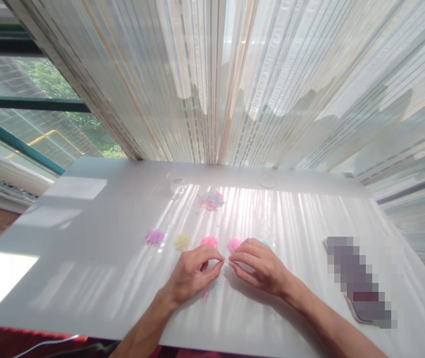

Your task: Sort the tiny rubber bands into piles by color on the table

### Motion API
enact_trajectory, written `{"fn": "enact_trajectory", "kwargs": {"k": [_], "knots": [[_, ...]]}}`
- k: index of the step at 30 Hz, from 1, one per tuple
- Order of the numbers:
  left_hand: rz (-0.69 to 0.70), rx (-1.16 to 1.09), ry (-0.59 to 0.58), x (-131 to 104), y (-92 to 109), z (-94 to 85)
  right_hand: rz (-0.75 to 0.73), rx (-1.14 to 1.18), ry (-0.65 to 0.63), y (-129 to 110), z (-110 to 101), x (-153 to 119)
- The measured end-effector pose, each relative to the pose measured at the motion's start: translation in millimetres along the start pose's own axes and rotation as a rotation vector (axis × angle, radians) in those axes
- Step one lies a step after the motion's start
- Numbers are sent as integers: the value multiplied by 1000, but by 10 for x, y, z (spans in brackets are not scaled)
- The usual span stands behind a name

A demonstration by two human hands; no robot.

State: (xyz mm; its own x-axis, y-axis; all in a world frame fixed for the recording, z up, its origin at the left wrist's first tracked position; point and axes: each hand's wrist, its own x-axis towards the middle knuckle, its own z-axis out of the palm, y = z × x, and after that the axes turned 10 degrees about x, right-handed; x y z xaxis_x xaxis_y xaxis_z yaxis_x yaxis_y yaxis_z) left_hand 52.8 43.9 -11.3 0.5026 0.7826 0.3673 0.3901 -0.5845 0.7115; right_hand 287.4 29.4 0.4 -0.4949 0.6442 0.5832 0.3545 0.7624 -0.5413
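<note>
Above the middle of the white table (pixel 115 278), my left hand (pixel 197 271) has its thumb and index finger pinched together. My right hand (pixel 259 263) pinches the same way, its fingertips almost touching the left ones. Whatever lies between the fingertips is too small to make out. Just beyond the hands runs a row of small coloured heaps: purple (pixel 155 237), pale yellow (pixel 183 241), coral pink (pixel 209 241), bright pink (pixel 233 243), and a blue one (pixel 266 243) mostly hidden by my right hand. Partly under my left hand lie loose pink and blue strands (pixel 209 291).
Farther back lies a tangled heap of mixed-colour strands (pixel 212 200). Behind it stand a clear container (pixel 177 186) and a clear round piece (pixel 267 181). A blurred-out phone-like object (pixel 359 283) lies at right. A striped curtain (pixel 212 89) hangs along the far edge.
</note>
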Motion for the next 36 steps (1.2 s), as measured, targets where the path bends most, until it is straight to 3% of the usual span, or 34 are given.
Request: {"fn": "enact_trajectory", "kwargs": {"k": [36], "knots": [[38, 139, 28, -16, 70, -35, 16, -14, -16, -34, -33, 0]]}}
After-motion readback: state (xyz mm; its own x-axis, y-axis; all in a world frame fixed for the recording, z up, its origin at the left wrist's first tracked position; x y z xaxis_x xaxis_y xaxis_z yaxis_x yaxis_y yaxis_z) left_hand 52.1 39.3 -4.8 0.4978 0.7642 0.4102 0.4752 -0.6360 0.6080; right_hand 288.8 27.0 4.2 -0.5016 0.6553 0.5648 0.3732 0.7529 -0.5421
